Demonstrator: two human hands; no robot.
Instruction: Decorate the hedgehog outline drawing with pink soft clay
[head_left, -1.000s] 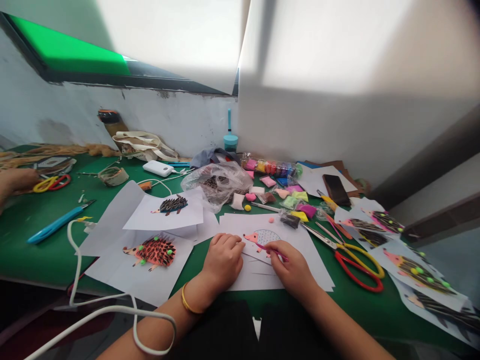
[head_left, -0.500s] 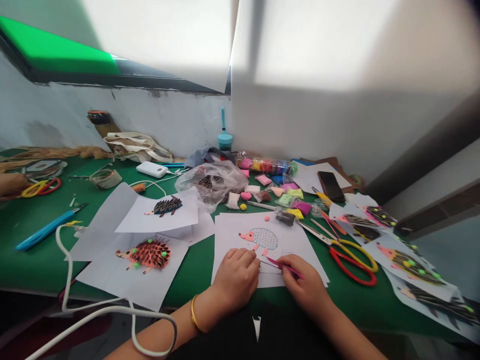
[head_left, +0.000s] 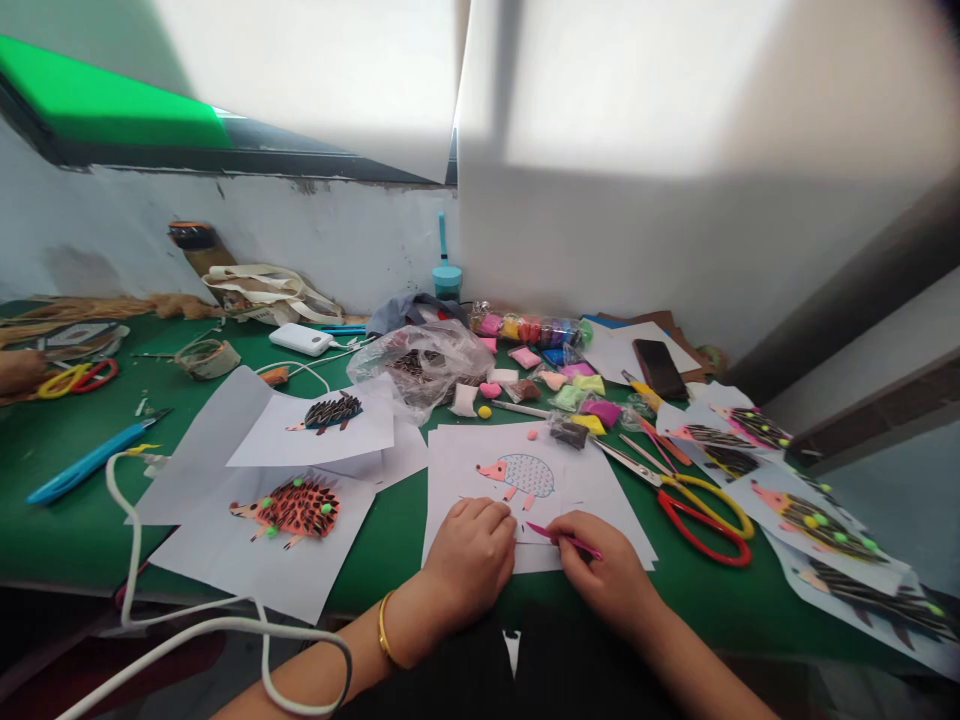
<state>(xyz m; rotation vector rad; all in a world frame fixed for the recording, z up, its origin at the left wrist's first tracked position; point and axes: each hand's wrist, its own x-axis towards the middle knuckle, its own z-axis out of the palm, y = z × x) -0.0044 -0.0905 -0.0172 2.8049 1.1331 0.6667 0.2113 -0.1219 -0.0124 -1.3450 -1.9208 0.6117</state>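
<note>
My left hand, with a gold bangle on the wrist, rests curled with its fingertips pressing the near edge of a white sheet. That sheet carries a hedgehog drawing with a pink head and dotted body. My right hand pinches a thin pink tool, its tip on the paper just below the drawing's feet. Both hands sit close together at the table's front edge.
Red and yellow scissors lie right of the sheet. Finished hedgehog pictures lie left and far right. Clay packets, a plastic bag, a phone and a white cable surround them. Another person's hand is at far left.
Both hands have drawn back toward me from the hedgehog drawing to the sheet's near edge, uncovering the drawing. The pink tool stays in my right hand.
</note>
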